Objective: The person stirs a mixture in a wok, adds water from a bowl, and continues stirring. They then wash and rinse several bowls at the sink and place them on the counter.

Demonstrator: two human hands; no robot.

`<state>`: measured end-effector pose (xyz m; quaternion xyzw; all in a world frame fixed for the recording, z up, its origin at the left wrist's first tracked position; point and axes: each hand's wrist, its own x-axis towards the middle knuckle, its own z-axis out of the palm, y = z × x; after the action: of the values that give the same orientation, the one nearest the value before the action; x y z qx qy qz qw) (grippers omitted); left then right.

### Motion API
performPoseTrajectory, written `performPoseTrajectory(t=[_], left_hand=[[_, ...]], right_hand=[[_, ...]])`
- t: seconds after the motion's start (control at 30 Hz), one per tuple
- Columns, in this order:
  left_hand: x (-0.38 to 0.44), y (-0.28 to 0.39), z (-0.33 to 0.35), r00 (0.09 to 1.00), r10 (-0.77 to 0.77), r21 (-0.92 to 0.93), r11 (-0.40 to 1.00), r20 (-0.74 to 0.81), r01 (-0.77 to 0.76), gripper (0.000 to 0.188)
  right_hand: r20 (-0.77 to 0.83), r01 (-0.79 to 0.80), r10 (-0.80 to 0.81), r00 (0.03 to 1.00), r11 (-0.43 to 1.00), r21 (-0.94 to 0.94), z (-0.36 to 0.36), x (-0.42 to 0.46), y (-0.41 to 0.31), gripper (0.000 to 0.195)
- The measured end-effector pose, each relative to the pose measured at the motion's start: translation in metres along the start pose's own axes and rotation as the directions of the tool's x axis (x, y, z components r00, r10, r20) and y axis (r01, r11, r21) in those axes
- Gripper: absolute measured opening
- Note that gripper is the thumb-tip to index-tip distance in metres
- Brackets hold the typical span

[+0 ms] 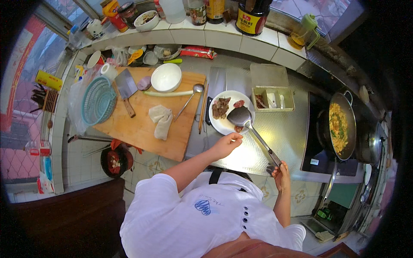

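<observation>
My right hand (281, 175) grips the end of the handle of a metal wok spatula (264, 140). The spatula's broad blade hangs over or rests on a white plate (215, 122), hiding part of it. On that plate lie sliced dark meat (221, 108) and reddish sausage-like slices (239, 104). Close to the plate's near rim is my left hand (227, 145), its fingers curled; I see nothing in them, though the fingertips are partly hidden. At the right, a wok (352, 129) containing yellow food with green pieces (338, 129) stands on a black cooktop (314, 135).
Left is a wooden cutting board (174, 145) with a cleaver (126, 87), white bowl (166, 77), ladle (197, 88), scallion stalk (167, 93) and folded cloth (161, 121). Chopsticks (204, 109) lie along its right edge. A seasoning box (273, 99) stands behind the spatula. The wok's handle (330, 183) overhangs the counter.
</observation>
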<state>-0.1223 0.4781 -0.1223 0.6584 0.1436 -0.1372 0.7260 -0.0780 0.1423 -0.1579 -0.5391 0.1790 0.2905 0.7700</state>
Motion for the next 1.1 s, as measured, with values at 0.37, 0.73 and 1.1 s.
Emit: performPoseTrajectory(t=[0.37,0.73,1.1], left_hand=[[0.162,0.158,-0.129,0.784,0.436,0.072,0.889,-0.442,-0.453,0.039],[0.277,0.256,-0.207,0.680,0.300,0.528,0.836,-0.669,0.151,0.034],[-0.004,0.239,-0.081,0.637,0.755,-0.057,0.651,0.153,-0.757,0.008]], right_hand=[[-0.520,0.130,-0.068,0.851,0.988,0.083,0.017,0.026,0.014,0.049],[-0.458,0.210,-0.238,0.857,0.971,-0.112,0.096,0.000,-0.001,0.044],[0.047,0.345,-0.356,0.933,0.851,-0.395,0.163,0.022,-0.049,0.031]])
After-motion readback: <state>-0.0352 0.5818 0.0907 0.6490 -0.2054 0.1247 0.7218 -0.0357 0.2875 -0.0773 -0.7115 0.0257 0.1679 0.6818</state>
